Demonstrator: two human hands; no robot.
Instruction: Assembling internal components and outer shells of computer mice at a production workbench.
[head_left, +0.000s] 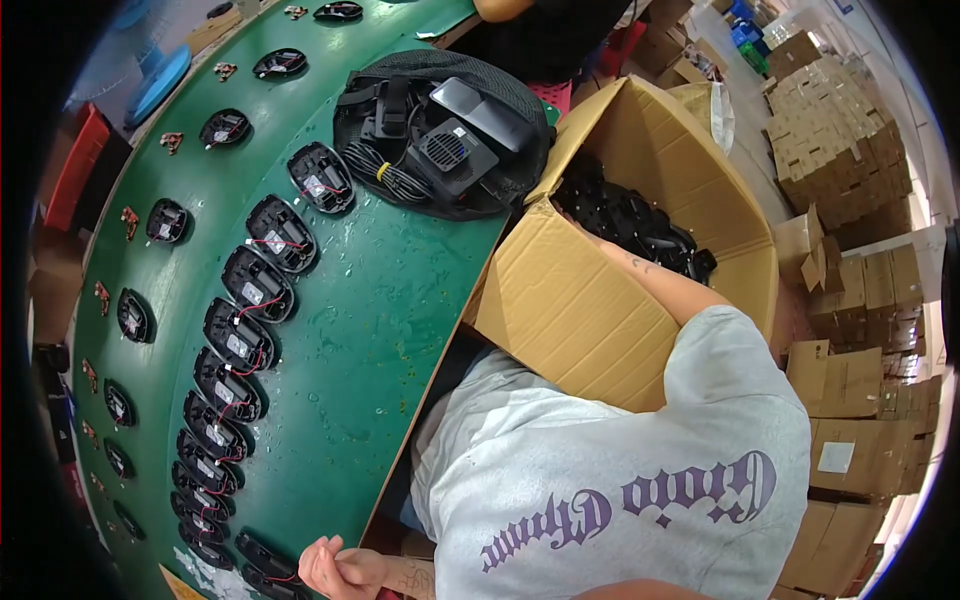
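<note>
grey shirt (640, 480), left hand (335, 569) near black oval mouse shells (258, 552), red wires (272, 242)

mouse shells (240, 333): black | wires (272, 242): red | box (590, 300): tan | table (365, 310): green | shirt (600, 450): grey, purple lettering

Black mesh bag (440, 66) with coiled cable (400, 179), red bin (75, 165), stacked brown cartons (835, 125)

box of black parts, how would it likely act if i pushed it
The box would probably flex where pressed, since its walls are creased cardboard with the top open. Its black parts might shift or rattle, as they lie in a loose heap. Tipping far could spill some, with nothing covering them.
</note>
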